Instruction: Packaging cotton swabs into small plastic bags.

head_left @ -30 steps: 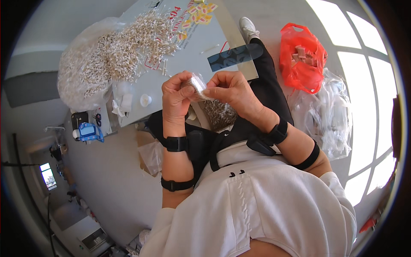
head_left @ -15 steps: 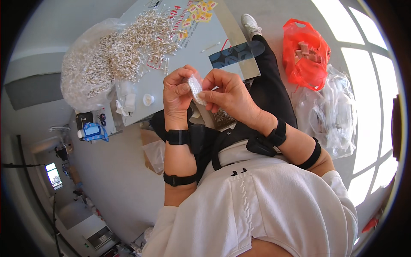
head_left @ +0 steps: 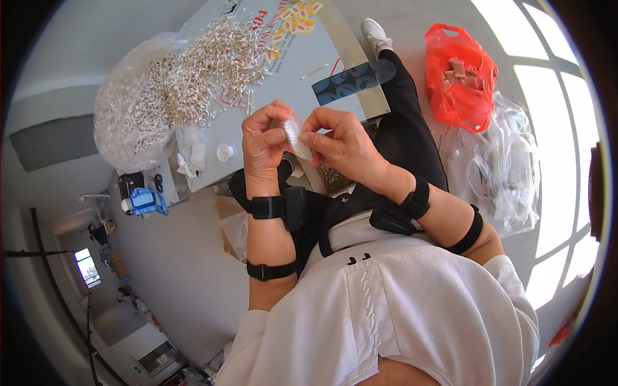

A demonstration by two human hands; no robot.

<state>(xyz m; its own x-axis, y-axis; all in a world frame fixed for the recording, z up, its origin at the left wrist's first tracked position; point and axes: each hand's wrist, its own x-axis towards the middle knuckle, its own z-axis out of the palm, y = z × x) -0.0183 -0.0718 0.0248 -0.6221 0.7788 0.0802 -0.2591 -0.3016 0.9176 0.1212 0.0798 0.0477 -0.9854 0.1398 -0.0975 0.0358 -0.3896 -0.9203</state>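
Note:
Above my lap I hold a small bundle of cotton swabs [head_left: 295,139], its white tips packed side by side toward me. My left hand [head_left: 265,138] grips it from the left, thumb across its edge. From the right, my right hand [head_left: 342,143] pinches its edge between thumb and fingers. The fingertips behind the bundle are hidden. Beyond my hands, a large pile of loose cotton swabs [head_left: 199,77] spreads over the table [head_left: 257,106] and spills from a clear plastic bag [head_left: 116,100].
Yellow-and-white labels [head_left: 296,24] and a dark translucent sheet [head_left: 351,83] lie on the table. A white round cap [head_left: 224,152] sits near its edge. On the floor to the right are a red bag [head_left: 460,77] with pinkish pieces and clear plastic bags [head_left: 499,167].
The bundle stays between both hands, turned and shifted slightly. My right fingers have moved a little along its edge.

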